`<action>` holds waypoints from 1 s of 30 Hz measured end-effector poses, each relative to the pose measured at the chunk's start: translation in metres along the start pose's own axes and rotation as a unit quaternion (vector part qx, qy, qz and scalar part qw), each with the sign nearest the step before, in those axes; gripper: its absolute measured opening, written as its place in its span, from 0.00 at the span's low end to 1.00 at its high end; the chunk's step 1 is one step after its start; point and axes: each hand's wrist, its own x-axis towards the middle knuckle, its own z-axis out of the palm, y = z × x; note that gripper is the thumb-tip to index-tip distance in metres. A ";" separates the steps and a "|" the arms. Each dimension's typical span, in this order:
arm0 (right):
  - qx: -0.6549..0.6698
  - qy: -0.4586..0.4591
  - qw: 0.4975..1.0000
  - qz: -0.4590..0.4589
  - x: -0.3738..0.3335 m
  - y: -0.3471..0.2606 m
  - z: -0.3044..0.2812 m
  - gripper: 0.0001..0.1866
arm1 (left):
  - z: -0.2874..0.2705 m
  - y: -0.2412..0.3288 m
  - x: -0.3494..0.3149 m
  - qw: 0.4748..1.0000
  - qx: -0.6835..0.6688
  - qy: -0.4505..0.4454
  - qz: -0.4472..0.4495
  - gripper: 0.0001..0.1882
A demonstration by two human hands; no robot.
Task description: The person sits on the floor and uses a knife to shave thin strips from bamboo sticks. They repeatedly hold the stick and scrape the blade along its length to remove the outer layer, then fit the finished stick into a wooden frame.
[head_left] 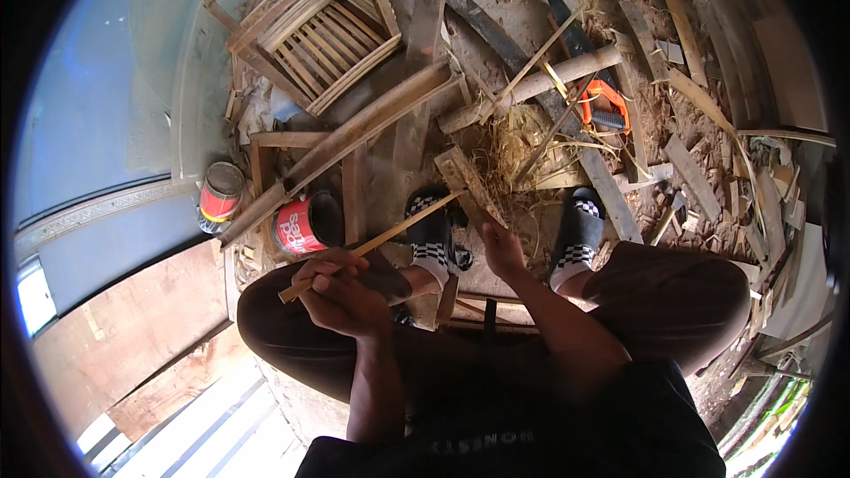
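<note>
My left hand (345, 296) is closed around a thin bamboo strip (403, 225), near its lower end. The strip slants up to the right, and its far tip meets a flat brown wooden piece (475, 205) between my feet. My right hand (504, 250) is closed on the near end of that brown piece; its fingers are partly hidden. Just beyond, a short rough board (455, 170) lies close to the strip's tip. Fine shavings (524, 146) are heaped past it, under a round wooden pole (540, 88).
An orange-handled saw (606, 108) lies at the upper right among scattered wood offcuts (693, 177). A red can (297, 227) and a smaller red-yellow can (221, 192) stand left. A long beam (363, 128) crosses beside a slatted wooden chair (328, 40). My checkered slippers (580, 217) rest on the floor.
</note>
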 end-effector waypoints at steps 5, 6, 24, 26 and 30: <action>0.004 0.043 0.999 -0.008 -0.014 -0.012 -0.005 0.24 | -0.001 0.004 -0.004 1.000 -0.026 -0.007 -0.007 0.20; -0.018 0.044 0.999 0.002 -0.012 -0.015 -0.008 0.24 | 0.000 0.006 -0.002 1.000 -0.013 -0.011 -0.006 0.20; 0.231 0.257 0.901 -0.261 -0.136 -0.215 -0.262 0.14 | 0.001 0.045 0.200 0.922 -0.355 0.005 -0.154 0.14; 0.169 0.256 0.914 -0.264 -0.151 -0.209 -0.293 0.16 | 0.006 0.036 0.192 0.902 -0.384 0.003 -0.196 0.14; 0.199 0.210 0.929 -0.229 -0.167 -0.192 -0.301 0.21 | 0.020 0.045 0.177 0.898 -0.371 -0.002 -0.235 0.13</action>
